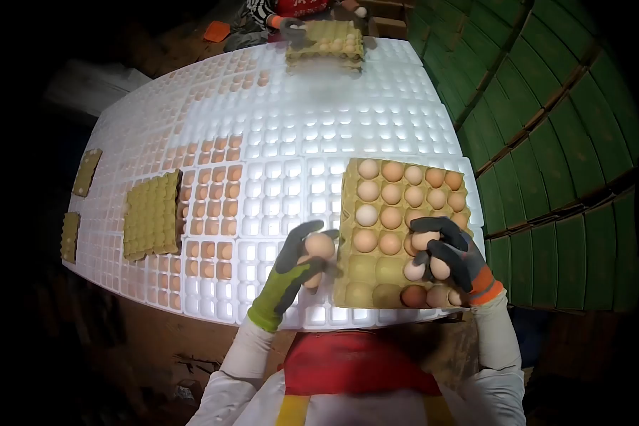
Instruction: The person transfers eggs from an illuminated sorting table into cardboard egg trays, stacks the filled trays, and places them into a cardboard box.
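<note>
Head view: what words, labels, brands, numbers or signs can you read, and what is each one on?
None can be read.
Red garment of the person across the table: pale marks, possibly lettering, too small and blurred to read.
Stacked green boxes on the right: no text I can make out.
Yellowish moulded egg tray at my right hand: no text visible.

Single head-worn view, facing forward and down.

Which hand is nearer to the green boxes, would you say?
Right. The right hand is over the egg tray, toward the green boxes; the left hand is past its opposite edge.
</note>
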A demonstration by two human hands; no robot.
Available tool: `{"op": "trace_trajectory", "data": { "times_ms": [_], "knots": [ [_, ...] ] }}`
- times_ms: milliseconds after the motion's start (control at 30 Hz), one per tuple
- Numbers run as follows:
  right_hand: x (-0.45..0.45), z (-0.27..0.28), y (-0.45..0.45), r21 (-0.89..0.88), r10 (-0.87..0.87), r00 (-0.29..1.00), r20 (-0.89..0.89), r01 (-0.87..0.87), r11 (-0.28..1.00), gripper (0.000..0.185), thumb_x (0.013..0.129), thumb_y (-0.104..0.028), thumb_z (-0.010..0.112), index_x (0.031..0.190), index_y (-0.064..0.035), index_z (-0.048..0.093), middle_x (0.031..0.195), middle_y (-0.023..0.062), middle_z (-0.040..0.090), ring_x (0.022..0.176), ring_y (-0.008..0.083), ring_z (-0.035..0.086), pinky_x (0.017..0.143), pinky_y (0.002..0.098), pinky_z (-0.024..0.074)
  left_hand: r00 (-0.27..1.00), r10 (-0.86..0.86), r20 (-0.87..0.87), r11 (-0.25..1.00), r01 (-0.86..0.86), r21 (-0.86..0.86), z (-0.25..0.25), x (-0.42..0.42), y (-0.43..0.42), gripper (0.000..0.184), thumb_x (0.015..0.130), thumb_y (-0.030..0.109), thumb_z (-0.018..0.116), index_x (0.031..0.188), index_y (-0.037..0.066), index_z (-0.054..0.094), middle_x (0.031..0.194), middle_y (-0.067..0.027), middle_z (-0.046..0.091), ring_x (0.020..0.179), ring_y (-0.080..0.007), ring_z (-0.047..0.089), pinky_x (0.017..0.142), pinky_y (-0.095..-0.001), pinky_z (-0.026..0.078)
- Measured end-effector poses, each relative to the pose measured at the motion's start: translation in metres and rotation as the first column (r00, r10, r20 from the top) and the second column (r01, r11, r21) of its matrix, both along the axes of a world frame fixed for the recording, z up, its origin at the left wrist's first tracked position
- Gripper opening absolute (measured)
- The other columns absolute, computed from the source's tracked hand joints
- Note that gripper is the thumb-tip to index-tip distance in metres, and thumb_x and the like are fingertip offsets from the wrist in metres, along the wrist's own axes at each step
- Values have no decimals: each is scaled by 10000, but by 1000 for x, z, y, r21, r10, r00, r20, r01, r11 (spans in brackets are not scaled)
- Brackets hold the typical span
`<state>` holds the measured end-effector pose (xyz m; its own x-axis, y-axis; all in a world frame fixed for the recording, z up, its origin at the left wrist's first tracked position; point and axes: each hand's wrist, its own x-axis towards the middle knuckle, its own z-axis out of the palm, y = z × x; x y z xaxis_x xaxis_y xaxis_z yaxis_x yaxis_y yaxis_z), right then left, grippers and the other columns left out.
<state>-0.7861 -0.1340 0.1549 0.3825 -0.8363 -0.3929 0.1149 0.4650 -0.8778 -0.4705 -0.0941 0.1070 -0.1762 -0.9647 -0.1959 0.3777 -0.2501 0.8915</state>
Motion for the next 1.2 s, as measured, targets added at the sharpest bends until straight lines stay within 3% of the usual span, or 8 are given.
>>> {"op": "trace_trajectory", "data": {
  "times_ms": [100,233,433,533,767,867,1100,1200],
  "knots": [
    [25,5,-15,-520,-173,550,-817,-571,635,352,870,-228,716,1209,-152,660,1141,176,605,890,331,656,736,450,537,971,-89,222,979,127,-162,-6,4,-25,562,879,89,708,1416,118,544,1322,-84,580,924,-205,688,786,-348,561],
    [64,10,-22,-184,-274,39,-961,-830,526,407,723,-299,853,1052,-131,683,1154,180,569,894,363,630,724,480,521,233,240,942,790,518,-329,14,-35,-45,454,804,283,792,1221,165,656,1293,-164,560,1072,-326,644,779,-422,583],
    [62,-14,-27,-245,-293,102,-951,-826,508,476,652,-284,882,1047,-108,683,1173,160,560,978,389,618,765,492,515,591,445,672,648,305,-698,-161,-115,-79,506,1012,284,552,1456,44,509,1497,-132,503,1327,-231,537,1055,-352,454],
    [48,-3,-29,-349,-242,253,-937,-729,589,484,655,-243,846,1089,-104,685,1148,149,556,978,367,617,793,458,520,828,205,521,897,54,-439,-44,-21,-40,467,820,358,761,1231,147,687,1258,-139,586,965,-302,684,837,-435,560],
    [178,14,28,-620,-35,624,-781,-766,170,548,629,-79,833,1149,-74,660,1116,127,596,963,323,625,787,402,531,229,579,782,678,-668,-307,-90,196,105,539,730,253,908,1224,165,712,1178,-36,631,962,-193,682,835,-337,570],
    [293,-55,49,-670,177,754,-632,-647,365,526,645,-230,927,1128,-134,743,1124,124,620,927,293,653,783,384,563,-178,289,941,668,-666,-331,-126,263,139,478,740,274,858,1185,182,711,1153,-100,599,1006,-284,673,834,-408,564],
    [463,-186,60,-311,113,334,-936,-933,179,507,812,-316,788,1289,-216,648,1231,118,606,1003,342,673,794,441,572,-51,270,961,754,-610,-244,-139,285,159,439,799,236,774,1225,169,689,1204,-140,623,1027,-365,663,860,-436,558],
    [443,-189,64,-536,230,627,-745,-767,353,531,861,-296,743,1368,-232,600,1257,131,606,1033,326,670,836,445,568,56,462,885,752,-554,-357,-147,277,177,405,813,143,747,1214,132,693,1226,-162,641,1061,-386,658,873,-428,558]
  ]
}}
